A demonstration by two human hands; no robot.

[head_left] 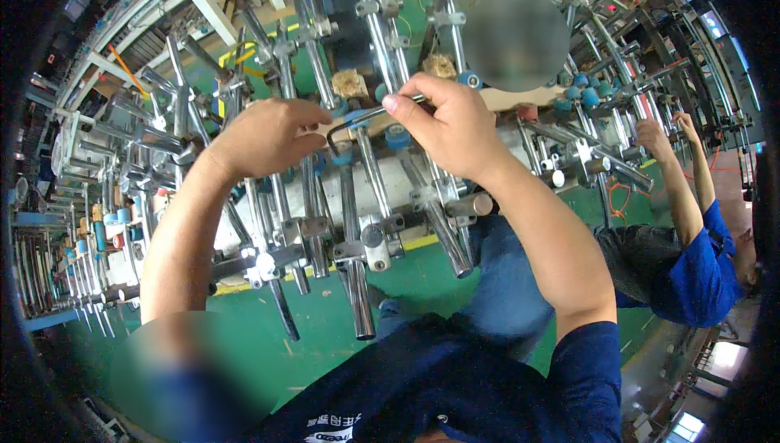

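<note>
From where I stand, the right hand [455, 130] has a black hex key [361, 118] pinched between thumb and fingers, gripping it near the far end of its long arm. The key runs out leftward from that thumb, across the gap, to a bend just off the fingertips of the left hand [264, 138]. That left hand is half curled, a narrow space showing between its fingers and thumb; I can't tell whether it touches the key.

The short leg drops from the bend toward a blue roller [344, 155] just right of the left thumb. Whether the tip sits in a screw there, I can't make out. Another blue roller [397, 136] lies right below the right thumb, and a tan lump [349, 83] sits beyond the left fingertips. Chrome rods [370, 155] slant away beneath both hands, with a clamp [375, 237] nearer the body.

I'd judge the step in hand to be lining up the key at that roller. The next move seems to call for the left fingers steadying the bend and the right hand pressing and turning the long arm, without slipping.

Well off to the right, a co-worker's hand [652, 136] is among other rods.
</note>
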